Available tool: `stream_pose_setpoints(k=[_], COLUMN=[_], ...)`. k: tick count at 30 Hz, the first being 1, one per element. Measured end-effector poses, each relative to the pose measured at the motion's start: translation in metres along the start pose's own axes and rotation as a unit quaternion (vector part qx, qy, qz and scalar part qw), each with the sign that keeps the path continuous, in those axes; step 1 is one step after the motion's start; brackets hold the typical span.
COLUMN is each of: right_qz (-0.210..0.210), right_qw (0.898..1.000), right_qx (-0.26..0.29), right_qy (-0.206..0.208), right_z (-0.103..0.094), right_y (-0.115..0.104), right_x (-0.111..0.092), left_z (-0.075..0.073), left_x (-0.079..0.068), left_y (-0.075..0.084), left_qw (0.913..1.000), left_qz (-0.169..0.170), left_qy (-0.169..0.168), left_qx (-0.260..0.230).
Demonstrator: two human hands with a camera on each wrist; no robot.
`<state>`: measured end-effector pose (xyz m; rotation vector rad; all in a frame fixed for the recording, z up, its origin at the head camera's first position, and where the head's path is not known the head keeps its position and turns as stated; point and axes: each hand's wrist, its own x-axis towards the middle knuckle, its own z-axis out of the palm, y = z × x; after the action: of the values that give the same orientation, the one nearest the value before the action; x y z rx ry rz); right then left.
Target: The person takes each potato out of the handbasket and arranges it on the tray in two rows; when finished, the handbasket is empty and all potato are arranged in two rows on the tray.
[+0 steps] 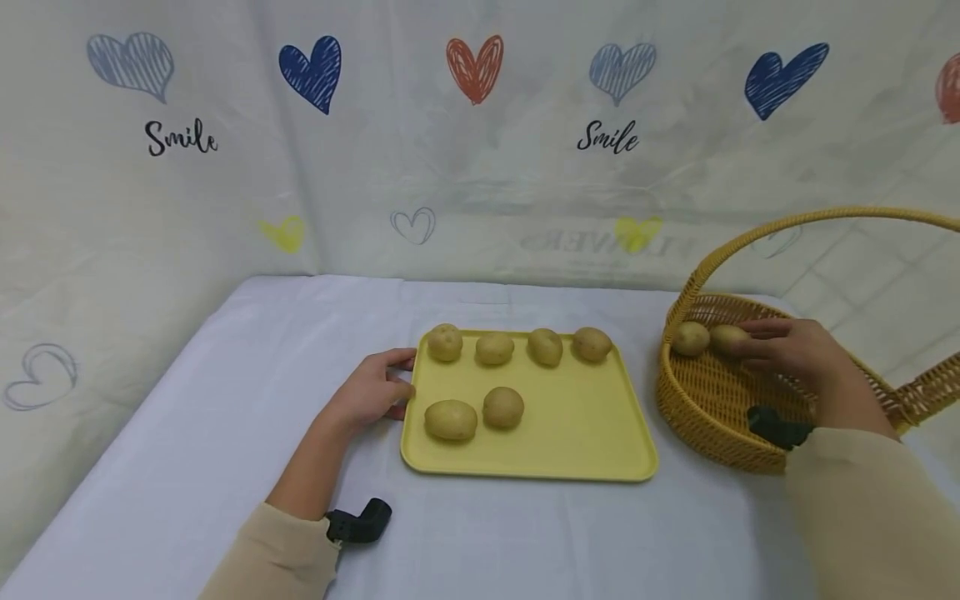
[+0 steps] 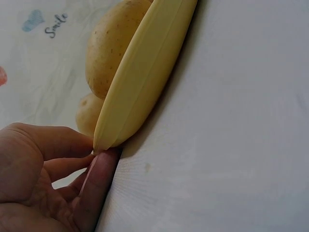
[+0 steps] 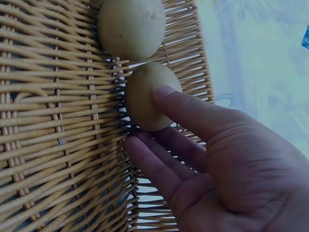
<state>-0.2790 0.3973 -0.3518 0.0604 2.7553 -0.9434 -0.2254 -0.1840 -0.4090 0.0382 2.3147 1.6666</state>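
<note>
My left hand [image 1: 372, 389] pinches the left edge of a yellow tray [image 1: 570, 442]; in the left wrist view, thumb and fingers [image 2: 63, 140] meet at its rim. Several potatoes lie on the tray: a row along the back, plus a longish potato [image 1: 451, 420] and a rounder potato [image 1: 503, 407] nearer the front. Inside a wicker basket [image 1: 705, 425] on the right, my right hand [image 1: 795, 350] grips a potato [image 3: 145, 96]. Its thumb presses on the potato's side, with the other fingers partly hidden behind. A second potato [image 1: 690, 338] sits beside it against the basket wall.
A tall arched handle [image 1: 817, 215] rises over the basket, near my right forearm. White cloth [image 1: 225, 400] covers the table. Behind it hangs a pale sheet [image 1: 375, 167] printed with hearts and lettering. Each wrist wears a black camera mount [image 1: 360, 523].
</note>
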Motion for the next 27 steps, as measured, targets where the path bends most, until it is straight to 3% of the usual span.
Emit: stream_pose_setpoints(k=[5, 11, 18, 27], right_qz=[-0.014, 0.005, 0.005, 0.019], right_qw=[1.000, 0.999, 0.997, 0.994], right_qx=[0.013, 0.052, 0.066, 0.105], right_qy=[0.004, 0.004, 0.034, 0.007], right_z=[0.000, -0.005, -0.008, -0.015], right_y=[-0.004, -0.008, -0.024, -0.041], right_x=[-0.001, 0.001, -0.002, -0.008], left_z=[-0.001, -0.002, -0.001, 0.000], left_x=[0.001, 0.001, 0.001, 0.001], left_y=[-0.001, -0.001, -0.001, -0.001], left_qw=[1.0000, 1.0000, 0.9999, 0.9999], left_qz=[0.004, 0.001, 0.004, -0.001], left_qy=[-0.001, -0.002, -0.006, -0.005], left_qx=[-0.001, -0.007, -0.012, -0.014])
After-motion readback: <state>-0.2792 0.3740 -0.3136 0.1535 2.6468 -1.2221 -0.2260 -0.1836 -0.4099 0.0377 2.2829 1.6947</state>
